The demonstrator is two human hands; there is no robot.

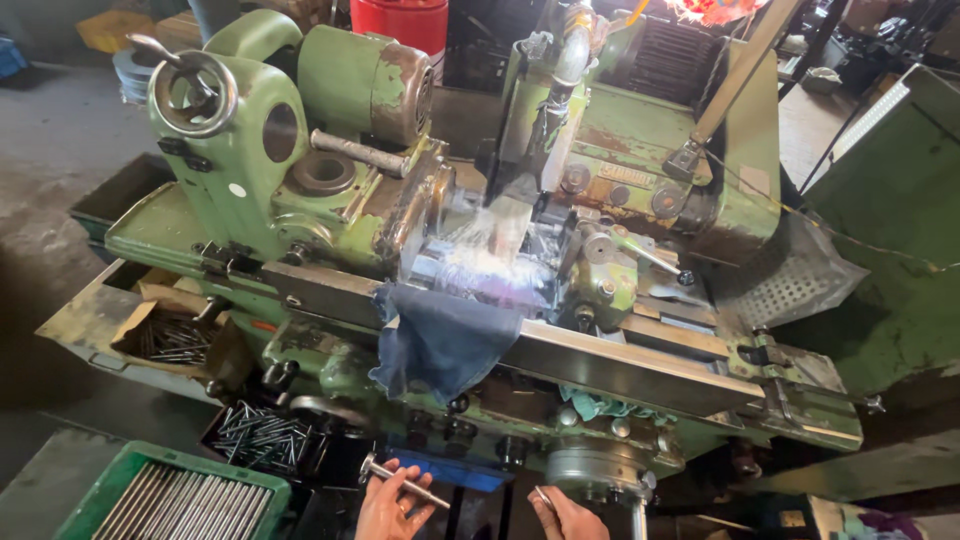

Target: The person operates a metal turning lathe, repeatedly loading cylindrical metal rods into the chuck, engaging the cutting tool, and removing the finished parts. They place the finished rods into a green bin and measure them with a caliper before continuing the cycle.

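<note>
My left hand point(388, 510) is at the bottom edge and grips a long steel pin point(405, 483) with a wider head at its left end. My right hand point(568, 517) is just to its right and pinches a short thin metal piece point(543, 496) between the fingertips. Both hands sit below the front of a green grinding machine point(300, 190). Coolant sprays over the wet working zone point(490, 250) in the machine's middle. A dark blue cloth point(440, 340) hangs over the front rail there.
A green crate point(95, 492) of steel rods lies at bottom left. Loose dark pins fill a tray point(262, 435) and a cardboard box point(170, 335) on the left. A handwheel point(193, 92) tops the left housing. A red drum point(400, 20) stands behind.
</note>
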